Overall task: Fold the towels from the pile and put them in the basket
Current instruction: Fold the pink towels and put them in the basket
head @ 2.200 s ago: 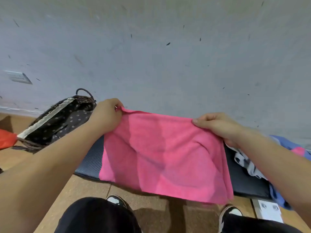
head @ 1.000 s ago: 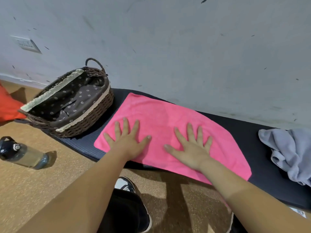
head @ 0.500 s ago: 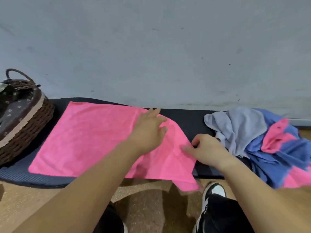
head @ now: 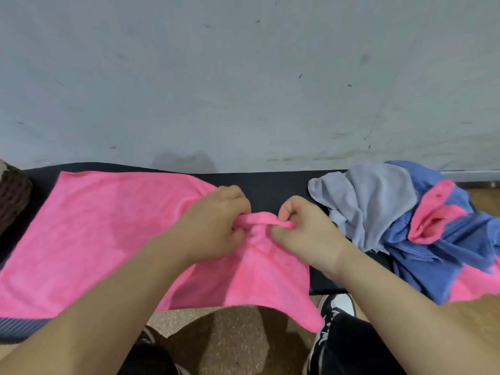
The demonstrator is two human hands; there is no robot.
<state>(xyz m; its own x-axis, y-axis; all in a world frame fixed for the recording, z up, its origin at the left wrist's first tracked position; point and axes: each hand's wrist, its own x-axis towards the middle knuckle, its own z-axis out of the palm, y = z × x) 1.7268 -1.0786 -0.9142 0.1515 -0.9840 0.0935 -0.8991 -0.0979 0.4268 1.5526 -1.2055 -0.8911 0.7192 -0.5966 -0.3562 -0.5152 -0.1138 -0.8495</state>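
Your left hand (head: 213,226) and right hand (head: 303,234) both pinch the bunched right end of the fuzzy pink towel (head: 102,226), which lies on the dark mat (head: 270,185), long axis left-right along the wall, between wicker basket (head: 10,196) and rumpled pile (head: 405,212), near corner overhanging.

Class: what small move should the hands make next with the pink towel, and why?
Probably carry the pinched edge leftward to fold it in half: the left hand and right hand both pinch the right edge of the pink towel; the rest lies flat.
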